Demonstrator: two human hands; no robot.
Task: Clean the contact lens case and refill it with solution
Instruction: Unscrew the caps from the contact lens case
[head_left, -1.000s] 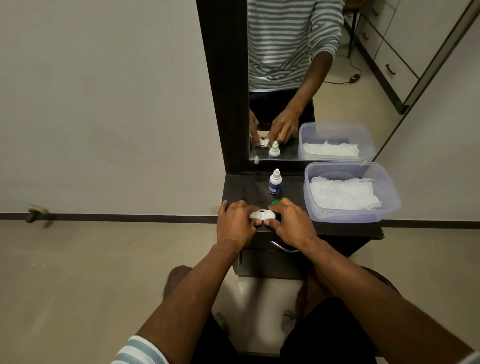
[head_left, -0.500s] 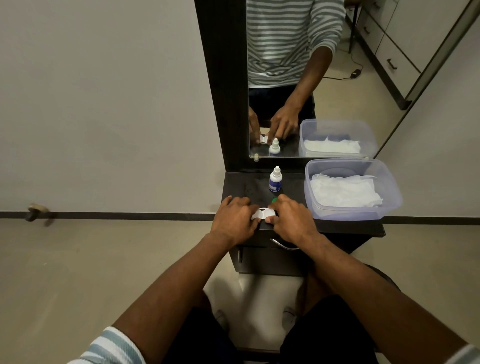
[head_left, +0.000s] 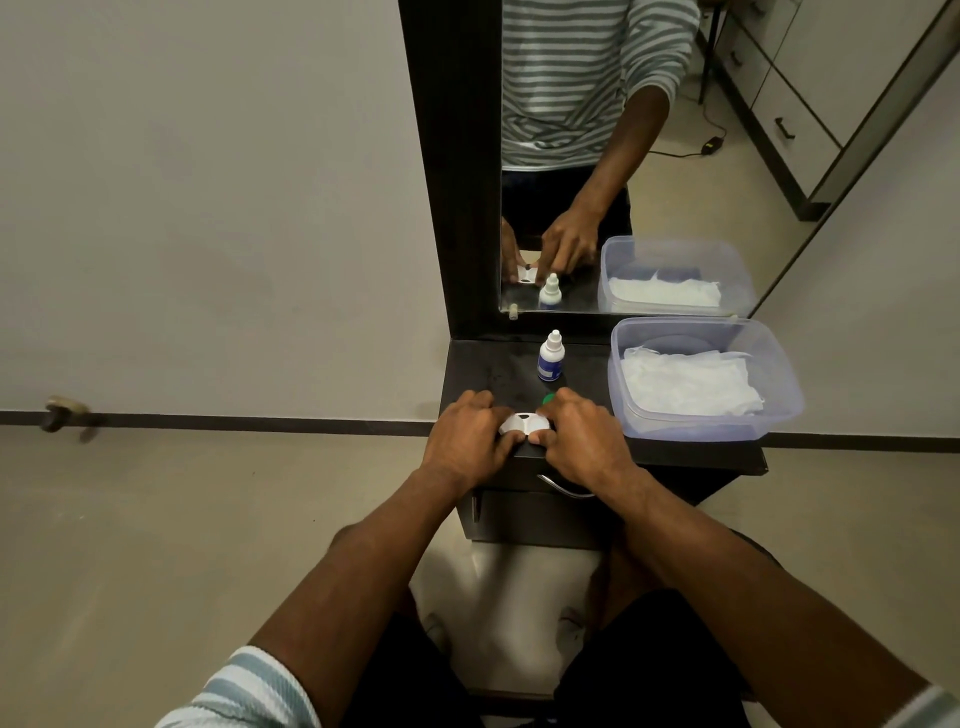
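Observation:
A small white contact lens case (head_left: 523, 423) lies near the front edge of the dark dresser top (head_left: 498, 371). My left hand (head_left: 470, 439) grips its left end with curled fingers. My right hand (head_left: 582, 439) grips its right end, and both thumbs sit at the near side. A green cap (head_left: 547, 399) peeks out just behind my right fingers. Behind the case stands a small white solution bottle (head_left: 551, 357) with a blue label, upright and capped.
A clear plastic tub (head_left: 779, 384) holding white tissues sits on the right of the dresser top. A mirror (head_left: 623, 156) in a dark frame rises behind. A drawer handle (head_left: 566, 488) lies below the front edge. Wall and floor to the left.
Both hands stay on the lens case at the front edge. The case has shifted slightly between the fingers; the bottle and tub have not moved.

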